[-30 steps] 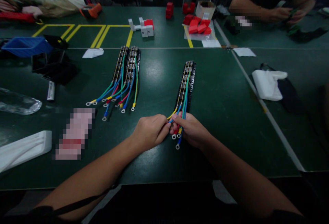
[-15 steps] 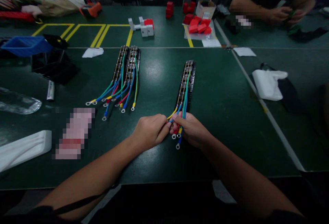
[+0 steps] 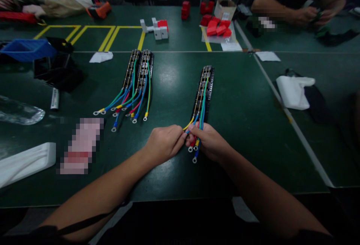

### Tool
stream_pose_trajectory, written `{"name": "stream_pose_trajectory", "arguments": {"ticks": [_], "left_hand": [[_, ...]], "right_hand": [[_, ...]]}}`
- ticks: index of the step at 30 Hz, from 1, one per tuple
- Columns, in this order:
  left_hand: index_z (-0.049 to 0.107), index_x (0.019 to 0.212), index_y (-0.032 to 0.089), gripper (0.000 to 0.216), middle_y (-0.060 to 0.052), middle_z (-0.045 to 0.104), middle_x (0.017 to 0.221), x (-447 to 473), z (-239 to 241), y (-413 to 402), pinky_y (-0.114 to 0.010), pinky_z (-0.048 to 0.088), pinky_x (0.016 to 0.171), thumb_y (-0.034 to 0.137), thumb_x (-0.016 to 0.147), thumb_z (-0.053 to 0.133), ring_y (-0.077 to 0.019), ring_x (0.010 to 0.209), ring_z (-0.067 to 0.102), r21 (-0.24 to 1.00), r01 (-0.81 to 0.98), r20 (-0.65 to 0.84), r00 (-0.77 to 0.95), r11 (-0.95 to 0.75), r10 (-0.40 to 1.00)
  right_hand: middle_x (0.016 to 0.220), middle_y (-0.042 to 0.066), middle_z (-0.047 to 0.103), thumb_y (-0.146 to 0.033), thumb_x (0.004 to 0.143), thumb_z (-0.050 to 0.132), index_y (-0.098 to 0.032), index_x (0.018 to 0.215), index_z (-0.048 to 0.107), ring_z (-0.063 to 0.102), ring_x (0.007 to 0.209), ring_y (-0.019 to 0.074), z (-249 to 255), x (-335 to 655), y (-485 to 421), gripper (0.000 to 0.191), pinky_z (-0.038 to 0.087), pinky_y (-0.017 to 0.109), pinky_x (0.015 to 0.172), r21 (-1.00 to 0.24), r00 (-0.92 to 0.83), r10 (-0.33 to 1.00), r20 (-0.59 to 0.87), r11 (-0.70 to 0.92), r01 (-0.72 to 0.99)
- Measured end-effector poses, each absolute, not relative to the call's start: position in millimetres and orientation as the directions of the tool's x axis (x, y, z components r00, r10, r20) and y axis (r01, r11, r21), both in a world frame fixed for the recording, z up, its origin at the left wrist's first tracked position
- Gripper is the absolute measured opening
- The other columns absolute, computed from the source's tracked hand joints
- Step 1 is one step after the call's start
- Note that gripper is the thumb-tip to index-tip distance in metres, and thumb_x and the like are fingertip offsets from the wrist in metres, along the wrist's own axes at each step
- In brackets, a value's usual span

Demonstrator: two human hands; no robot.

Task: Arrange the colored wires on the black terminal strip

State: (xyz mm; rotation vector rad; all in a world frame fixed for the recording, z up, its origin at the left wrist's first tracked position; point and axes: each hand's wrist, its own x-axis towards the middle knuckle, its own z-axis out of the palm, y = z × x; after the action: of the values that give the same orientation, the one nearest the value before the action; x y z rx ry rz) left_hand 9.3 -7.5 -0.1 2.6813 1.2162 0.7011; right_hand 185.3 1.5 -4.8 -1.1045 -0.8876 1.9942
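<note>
A long black terminal strip [image 3: 203, 91] lies on the green table at right of centre, its coloured wires running toward me. My left hand [image 3: 165, 142] is closed, thumb and fingers pinching the end of a yellow wire [image 3: 188, 125]; that wire's tip is hidden. Wrapped around the blue, green and red wires [image 3: 201, 119] is my right hand [image 3: 209, 140]. Ring lugs [image 3: 195, 160] on these wires hang out below its fingers. The two hands meet at the fingertips. Left of them lie two similar wired strips [image 3: 143, 70] side by side, wires fanned out.
On the left are a blue bin [image 3: 29, 49], black bins [image 3: 57, 69], a marker [image 3: 54, 99] and a white power strip [image 3: 28, 164]. Red parts [image 3: 218, 27] sit on a plastic bag at the back. A white object [image 3: 294, 92] lies right. Two people work across the table.
My hands and the wires look unchanged. Across the table, the hands of the person at right have shifted slightly.
</note>
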Motion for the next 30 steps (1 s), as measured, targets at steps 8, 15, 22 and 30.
{"name": "stream_pose_trajectory", "arguments": {"ticks": [8,15,22,30], "left_hand": [[0.056,0.078,0.016,0.029,-0.001,0.056,0.066,8.9,1.0,-7.4,-0.024,0.038,0.055,0.03,0.096,0.039,-0.012,0.058,0.052,0.303,0.681,0.348,0.572,-0.666,0.743],[0.058,0.079,0.015,0.026,0.0,0.056,0.065,8.2,1.6,-7.7,-0.024,0.037,0.055,0.031,0.095,0.042,-0.0113,0.057,0.05,0.335,0.655,0.364,0.573,-0.677,0.734],[0.059,0.08,0.015,0.027,0.0,0.057,0.066,7.5,0.5,-7.1,-0.023,0.038,0.055,0.031,0.095,0.042,-0.0109,0.058,0.052,0.311,0.649,0.373,0.589,-0.694,0.717],[0.056,0.076,0.015,0.031,0.001,0.055,0.063,8.1,1.4,-6.4,-0.024,0.038,0.054,0.03,0.097,0.038,-0.0112,0.056,0.05,0.289,0.665,0.358,0.592,-0.689,0.722]], "right_hand": [[0.054,-0.002,0.056,-0.039,0.08,0.064,-0.017,0.065,0.054,0.058,0.053,0.011,-2.4,185.0,1.6,0.029,0.044,0.025,0.056,-0.807,-0.402,0.813,-0.421,-0.539,-0.244],[0.054,0.0,0.059,-0.037,0.084,0.061,-0.016,0.061,0.055,0.056,0.051,0.0105,-3.3,185.5,1.4,0.031,0.044,0.025,0.056,-0.814,-0.407,0.811,-0.42,-0.535,-0.227],[0.054,0.001,0.06,-0.036,0.084,0.06,-0.016,0.061,0.054,0.056,0.052,0.0103,-3.3,185.5,1.6,0.031,0.044,0.024,0.057,-0.824,-0.406,0.818,-0.408,-0.521,-0.221],[0.054,-0.002,0.056,-0.038,0.081,0.063,-0.017,0.063,0.053,0.057,0.053,0.0109,-3.9,185.1,1.6,0.03,0.045,0.025,0.057,-0.81,-0.404,0.814,-0.417,-0.534,-0.24]]}}
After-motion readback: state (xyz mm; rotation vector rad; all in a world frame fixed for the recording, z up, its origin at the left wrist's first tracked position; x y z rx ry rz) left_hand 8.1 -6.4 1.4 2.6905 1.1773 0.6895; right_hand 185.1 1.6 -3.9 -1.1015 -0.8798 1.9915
